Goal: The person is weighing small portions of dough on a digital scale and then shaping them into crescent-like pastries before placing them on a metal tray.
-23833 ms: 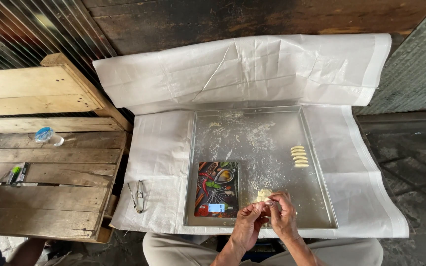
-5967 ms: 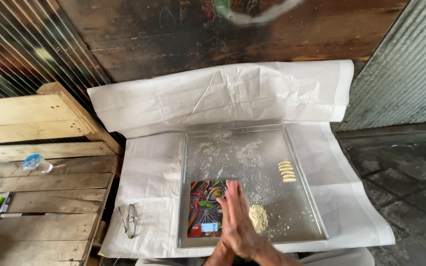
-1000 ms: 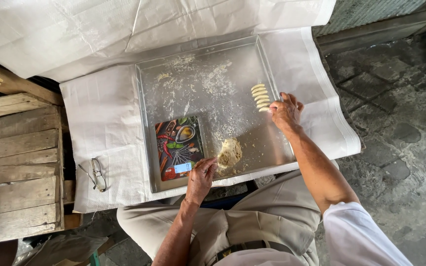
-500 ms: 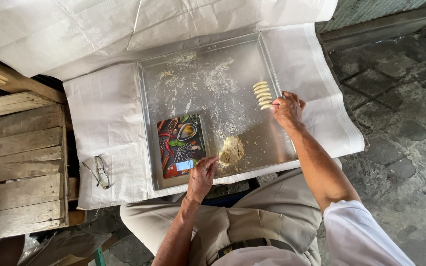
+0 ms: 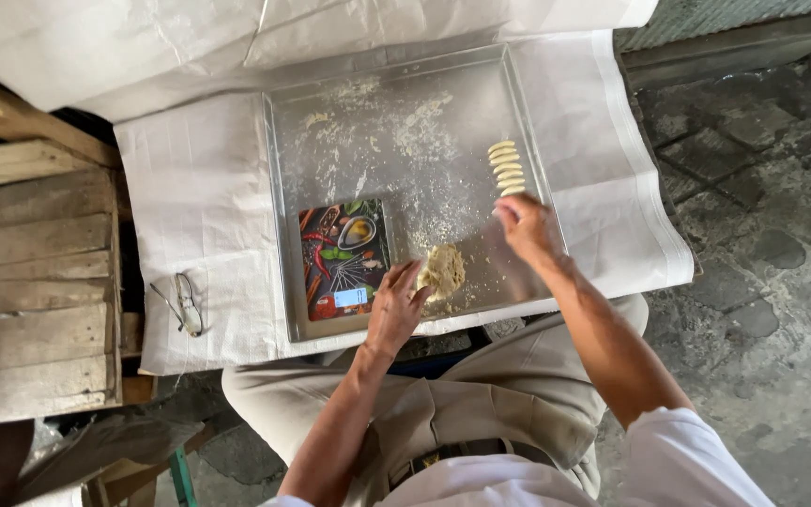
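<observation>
A lump of pale dough [image 5: 444,269] lies on a floured metal tray [image 5: 396,75], near its front edge. My left hand [image 5: 392,310] rests against the lump's left side, fingers touching it. My right hand [image 5: 523,225] hovers just below a short row of rolled dough pieces [image 5: 506,168] at the tray's right side; its fingers are curled, and I cannot tell if it holds anything. A small kitchen scale [image 5: 344,256] with a colourful printed top sits in the tray left of the dough.
White sheeting [image 5: 201,207] covers the surface under the tray. A pair of glasses [image 5: 182,303] lies on it at the left. A wooden pallet [image 5: 30,282] stands further left. Stone paving [image 5: 762,216] is at the right. My knees are below the tray.
My right hand has drawn back from the row of rolled pieces toward me. My left hand has closed in on the dough lump. The camera has shifted slightly.
</observation>
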